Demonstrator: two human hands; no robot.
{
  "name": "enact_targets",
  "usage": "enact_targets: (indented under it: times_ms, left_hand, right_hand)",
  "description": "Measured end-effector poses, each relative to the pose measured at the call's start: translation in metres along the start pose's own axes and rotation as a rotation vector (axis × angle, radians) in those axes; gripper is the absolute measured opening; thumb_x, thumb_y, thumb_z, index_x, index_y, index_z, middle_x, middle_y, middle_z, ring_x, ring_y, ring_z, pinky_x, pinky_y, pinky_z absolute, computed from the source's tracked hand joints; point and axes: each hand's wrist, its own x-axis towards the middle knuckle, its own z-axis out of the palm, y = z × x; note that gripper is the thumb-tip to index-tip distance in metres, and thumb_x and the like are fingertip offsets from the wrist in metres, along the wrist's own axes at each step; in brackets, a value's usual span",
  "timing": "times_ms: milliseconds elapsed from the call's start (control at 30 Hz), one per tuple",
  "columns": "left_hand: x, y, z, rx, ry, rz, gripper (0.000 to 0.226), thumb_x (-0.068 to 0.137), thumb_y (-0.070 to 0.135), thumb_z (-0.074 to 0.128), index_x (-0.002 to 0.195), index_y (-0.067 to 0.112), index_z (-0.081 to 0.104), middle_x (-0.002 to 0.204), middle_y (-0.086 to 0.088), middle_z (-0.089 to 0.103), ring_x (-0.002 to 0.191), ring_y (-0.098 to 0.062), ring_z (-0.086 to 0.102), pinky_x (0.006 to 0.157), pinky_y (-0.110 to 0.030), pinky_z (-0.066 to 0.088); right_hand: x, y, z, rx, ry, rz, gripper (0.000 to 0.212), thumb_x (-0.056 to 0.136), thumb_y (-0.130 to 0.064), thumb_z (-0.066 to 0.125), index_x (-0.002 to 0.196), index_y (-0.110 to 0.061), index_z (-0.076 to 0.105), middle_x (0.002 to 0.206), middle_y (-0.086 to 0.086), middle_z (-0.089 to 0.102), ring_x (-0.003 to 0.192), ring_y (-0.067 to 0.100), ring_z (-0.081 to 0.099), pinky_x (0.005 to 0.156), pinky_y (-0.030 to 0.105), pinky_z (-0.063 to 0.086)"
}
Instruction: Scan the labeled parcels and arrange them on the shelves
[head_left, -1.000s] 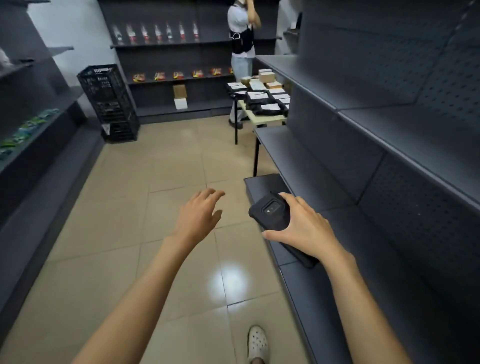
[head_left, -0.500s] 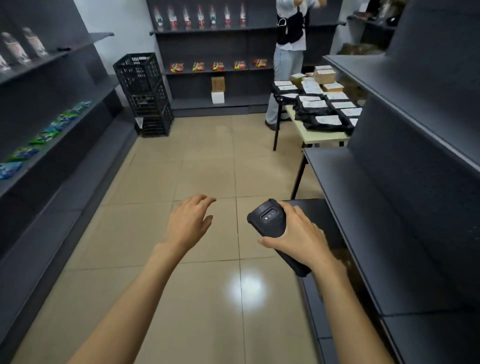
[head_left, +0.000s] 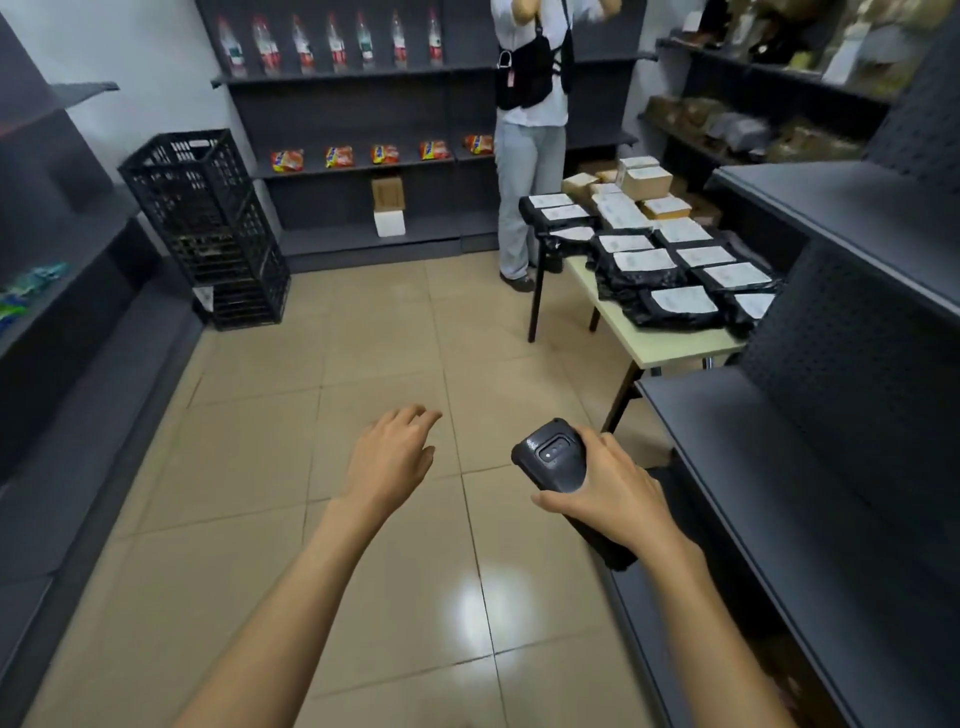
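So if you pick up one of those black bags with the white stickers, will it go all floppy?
Probably. The black plastic parcel bags with white labels look crinkled and lumpy on the pale table, so one would likely sag. Their shiny film might be a bit slippery. They seem soft-filled, so probably not fragile.

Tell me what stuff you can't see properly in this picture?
- Scanner, head view: its screen faces away, and the right hand covers its middle.
- Parcels on the table: label writing too small to read.
- Other person: cut off above the shoulders by the top edge.
- Far-right shelf goods: blurred.
- Left hand: palm faces down, hidden, though it holds nothing.
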Motion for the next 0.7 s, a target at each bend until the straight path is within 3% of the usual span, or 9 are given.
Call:
enact_targets:
  times_ms: [367,700]
  left_hand:
    - [0.285,-0.057,0.070,-0.045,-0.101,0.140,0.047,0.091,0.025,0.061,0.137,0.022,0.052,0.132,0.000,0.056,0.119,-0.027,0.053,0.089,-0.040,0.048]
    - [0.567,-0.081,0.092,-0.061,-0.114,0.209,0.045,0.090,0.025,0.062,0.134,0.021,0.055,0.128,0.000,0.059,0.114,-0.028,0.057,0.085,-0.039,0.049]
  right_hand:
    - [0.257,0.003,-0.016,0.008,0.008,0.183,0.090,0.066,-0.062,0.076,0.142,-0.033,0.038,0.131,-0.007,0.050,0.117,0.025,0.058,0.092,0.040,0.047]
    - [0.525,0.006,-0.085,0.015,0.046,0.219,0.089,0.068,-0.057,0.079,0.142,-0.033,0.037,0.127,-0.004,0.050,0.113,0.026,0.058,0.088,0.038,0.048]
